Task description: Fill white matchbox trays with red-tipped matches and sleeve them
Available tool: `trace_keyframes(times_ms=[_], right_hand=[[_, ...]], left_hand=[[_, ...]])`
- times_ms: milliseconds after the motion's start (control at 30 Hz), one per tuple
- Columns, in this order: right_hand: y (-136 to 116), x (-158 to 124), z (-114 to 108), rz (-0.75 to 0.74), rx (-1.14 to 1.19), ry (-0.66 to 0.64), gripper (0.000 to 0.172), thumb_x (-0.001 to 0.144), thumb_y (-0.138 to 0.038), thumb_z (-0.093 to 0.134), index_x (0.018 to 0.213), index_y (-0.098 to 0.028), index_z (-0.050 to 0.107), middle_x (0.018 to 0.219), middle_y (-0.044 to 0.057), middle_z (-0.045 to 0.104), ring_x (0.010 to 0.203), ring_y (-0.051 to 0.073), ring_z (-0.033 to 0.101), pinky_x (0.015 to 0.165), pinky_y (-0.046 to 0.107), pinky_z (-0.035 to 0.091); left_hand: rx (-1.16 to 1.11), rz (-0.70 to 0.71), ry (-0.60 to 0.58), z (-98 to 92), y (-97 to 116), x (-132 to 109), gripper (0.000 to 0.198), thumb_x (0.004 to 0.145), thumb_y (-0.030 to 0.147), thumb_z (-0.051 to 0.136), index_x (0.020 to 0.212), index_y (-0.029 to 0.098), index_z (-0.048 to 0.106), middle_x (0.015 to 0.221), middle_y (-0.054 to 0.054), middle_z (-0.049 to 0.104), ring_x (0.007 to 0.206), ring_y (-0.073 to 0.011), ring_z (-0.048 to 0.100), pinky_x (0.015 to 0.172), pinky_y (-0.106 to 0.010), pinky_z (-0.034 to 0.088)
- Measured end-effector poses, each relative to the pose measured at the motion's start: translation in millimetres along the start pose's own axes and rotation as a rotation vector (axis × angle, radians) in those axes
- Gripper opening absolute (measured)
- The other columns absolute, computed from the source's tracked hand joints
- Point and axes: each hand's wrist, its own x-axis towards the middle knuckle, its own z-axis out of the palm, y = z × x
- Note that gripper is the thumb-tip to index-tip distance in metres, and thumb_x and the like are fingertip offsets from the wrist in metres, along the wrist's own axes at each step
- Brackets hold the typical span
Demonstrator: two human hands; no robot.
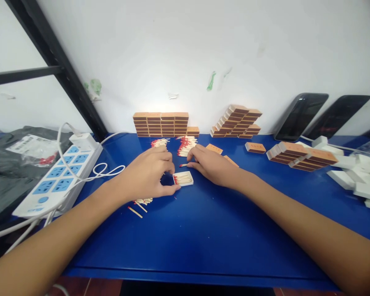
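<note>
A small white matchbox tray (186,184) lies on the blue table, partly filled with red-tipped matches (182,179). My left hand (148,172) grips its left end, thumb at the near corner and fingers curled at the far one. Just beyond the tray, my right hand (211,165) pinches a single match (183,165) whose red head points left. A heap of loose matches (186,146) lies beyond my right fingertips. Another match pile (160,142) sits behind my left hand. More matches (143,201) lie below my left wrist, some partly hidden.
Stacked matchboxes (160,124) line the wall, with a stepped stack (237,121) farther right. Flat orange matchbox sleeves (215,148) lie behind my right hand. White trays (366,176) are heaped at far right, near leaning phones (302,117). A power strip (61,176) with cables flanks the left.
</note>
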Motion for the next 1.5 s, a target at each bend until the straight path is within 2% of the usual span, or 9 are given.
trace_keyframes(times_ms=[267,467,600,733,1000,1100,1200,1333,1500], right_hand=[[4,-1,-2,-0.026,0.03,-0.011,0.015,0.109,-0.025,0.053,0.095,-0.022,0.057,0.108,0.008,0.065,0.089,0.02,0.061,0.076,0.033,0.044],[-19,-15,-19,-0.083,0.098,-0.011,0.015,0.107,-0.022,0.054,0.093,-0.023,0.059,0.102,0.006,0.066,0.086,0.019,0.06,0.074,0.032,0.043],[-31,-21,-12,-0.087,0.089,-0.044,0.013,0.105,-0.017,0.055,0.094,-0.022,0.06,0.103,0.005,0.067,0.082,0.018,0.061,0.07,0.032,0.042],[-32,-20,-4,-0.075,0.075,0.011,0.011,0.101,-0.013,0.059,0.095,-0.022,0.064,0.099,0.005,0.066,0.082,0.018,0.061,0.07,0.031,0.042],[-31,-21,-10,-0.108,0.159,-0.009,0.017,0.102,-0.01,0.056,0.096,-0.021,0.067,0.101,0.004,0.065,0.085,0.017,0.06,0.074,0.032,0.045],[-29,-19,-11,-0.124,0.219,-0.008,0.013,0.102,-0.016,0.06,0.093,-0.022,0.068,0.095,0.003,0.063,0.082,0.017,0.059,0.073,0.031,0.045],[-21,-12,-9,-0.096,0.212,0.068,0.011,0.102,-0.021,0.063,0.093,-0.021,0.069,0.091,0.003,0.063,0.081,0.017,0.058,0.075,0.031,0.045],[-4,-3,-3,-0.023,0.095,0.181,0.009,0.102,-0.021,0.064,0.104,-0.02,0.073,0.097,0.005,0.064,0.082,0.018,0.06,0.077,0.032,0.045],[8,2,4,-0.016,-0.017,0.19,0.016,0.102,-0.023,0.063,0.11,-0.02,0.077,0.105,0.008,0.065,0.088,0.021,0.063,0.08,0.035,0.048]], left_hand=[[-0.009,-0.021,-0.008,1.9,-2,0,0.03,0.089,0.049,0.081,0.092,0.019,0.081,0.091,-0.006,0.07,0.091,-0.0241,0.063,0.09,-0.042,0.05],[-0.004,-0.027,-0.016,0.7,0,0,0.03,0.089,0.049,0.081,0.092,0.018,0.081,0.088,-0.005,0.069,0.089,-0.024,0.062,0.088,-0.043,0.049],[-0.001,-0.01,0.001,0.2,0,-1,0.028,0.09,0.046,0.08,0.091,0.018,0.079,0.091,-0.006,0.071,0.09,-0.0239,0.062,0.088,-0.042,0.05],[-0.001,-0.002,0.008,0.9,-1,-1,0.027,0.09,0.045,0.079,0.091,0.018,0.079,0.091,-0.006,0.071,0.092,-0.0244,0.062,0.09,-0.042,0.051],[-0.015,-0.017,-0.004,1.1,-1,0,0.03,0.088,0.048,0.081,0.091,0.017,0.08,0.092,-0.005,0.07,0.092,-0.0247,0.063,0.091,-0.044,0.05],[-0.009,-0.026,-0.014,0.2,0,-1,0.031,0.089,0.048,0.08,0.091,0.017,0.08,0.09,-0.005,0.069,0.091,-0.0248,0.062,0.091,-0.044,0.05],[-0.01,-0.026,-0.015,-0.1,1,-1,0.03,0.088,0.047,0.081,0.092,0.017,0.08,0.089,-0.005,0.068,0.091,-0.0249,0.062,0.091,-0.043,0.05],[-0.011,-0.012,-0.014,0.2,1,0,0.029,0.089,0.046,0.08,0.092,0.017,0.08,0.086,-0.004,0.066,0.092,-0.0249,0.061,0.092,-0.043,0.05],[-0.01,-0.023,-0.013,0.4,1,0,0.031,0.089,0.048,0.081,0.096,0.017,0.08,0.09,-0.005,0.067,0.093,-0.0249,0.062,0.092,-0.043,0.05]])
